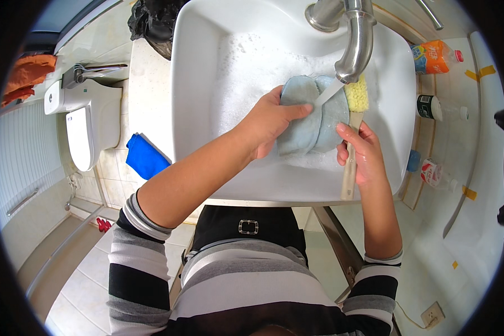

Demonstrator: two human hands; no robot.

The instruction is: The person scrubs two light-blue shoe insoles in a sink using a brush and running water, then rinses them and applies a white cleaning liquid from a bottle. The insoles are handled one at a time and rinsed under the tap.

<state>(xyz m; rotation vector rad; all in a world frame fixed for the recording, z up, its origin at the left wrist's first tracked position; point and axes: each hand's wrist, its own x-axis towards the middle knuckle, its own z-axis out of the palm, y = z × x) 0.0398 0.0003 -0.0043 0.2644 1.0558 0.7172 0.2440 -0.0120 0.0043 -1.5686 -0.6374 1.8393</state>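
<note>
Under the faucet's stream, my left hand [271,120] is closed on two pale blue, flat rounded pieces [299,131]. They look like slipper soles, but their kind is not certain. Its thumb lies on top of the nearer piece, with the fingers hidden beneath. In my right hand [363,147] is a scrub brush [349,176], held by its beige handle. The brush's yellow bristle head [357,95] points up, beside the right edge of the pale blue pieces. Water from the metal faucet [357,47] falls onto the pieces, above the white sink [193,112].
White suds [243,73] cover part of the basin. A black plastic bag [157,25] and a blue cloth [145,157] lie to the left. Several bottles stand along the right, including an orange-labelled bottle [434,57]. A white toilet [81,137] is at the far left.
</note>
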